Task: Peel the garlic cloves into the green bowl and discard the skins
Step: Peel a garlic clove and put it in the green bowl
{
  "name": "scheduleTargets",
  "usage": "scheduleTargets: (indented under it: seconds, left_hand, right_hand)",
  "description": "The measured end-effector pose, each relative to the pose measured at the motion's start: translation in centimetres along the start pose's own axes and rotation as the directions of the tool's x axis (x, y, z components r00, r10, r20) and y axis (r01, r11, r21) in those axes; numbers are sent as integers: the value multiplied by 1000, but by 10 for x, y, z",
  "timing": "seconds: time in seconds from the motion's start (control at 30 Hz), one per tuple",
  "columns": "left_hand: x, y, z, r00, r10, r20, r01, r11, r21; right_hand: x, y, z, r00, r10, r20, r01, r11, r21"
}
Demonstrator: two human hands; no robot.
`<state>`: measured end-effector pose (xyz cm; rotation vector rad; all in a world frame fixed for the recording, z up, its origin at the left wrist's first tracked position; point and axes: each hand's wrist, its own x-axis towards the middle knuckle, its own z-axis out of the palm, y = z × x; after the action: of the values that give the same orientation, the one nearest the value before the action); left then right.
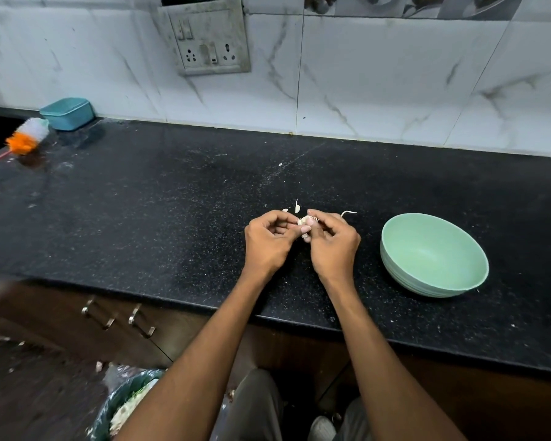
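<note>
A small piece of garlic [304, 221] sits between my two hands above the black counter [159, 198]. My left hand [268, 243] pinches it from the left with curled fingers. My right hand [333, 246] pinches it from the right, thumb and fingertips on it. Most of the garlic is hidden by my fingers. A few loose skin scraps [295, 207] and a thin curled stem [349, 213] lie on the counter just beyond my hands. The green bowl [404, 265] stands to the right of my right hand; I see nothing in it.
A bin lined with a bag [124, 405], holding pale scraps, stands on the floor at lower left. A teal box [67, 113] and an orange-and-white brush [27, 138] lie at the counter's far left. Cabinet handles [118, 316] sit under the front edge. A switch panel [209, 36] is on the wall.
</note>
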<state>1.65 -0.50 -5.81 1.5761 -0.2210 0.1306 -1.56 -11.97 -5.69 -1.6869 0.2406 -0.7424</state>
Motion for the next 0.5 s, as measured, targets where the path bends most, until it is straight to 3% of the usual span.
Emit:
scheduleTargets:
  seconds: [0.27,0.37,0.5]
  left_hand:
    - [1,1,-3,994,-100,33,103,986,-134]
    - [1,2,-3,993,-109,53,116,985,-129]
    - [1,2,-3,994,-103,-23,101,992,-74]
  right_hand:
    - [-8,-3,0,996,-82,-27,82,996,18]
    - [-9,-2,0,996,-88,0,88,996,-27]
    - [-9,-4,3,996,-89,20,90,992,-86]
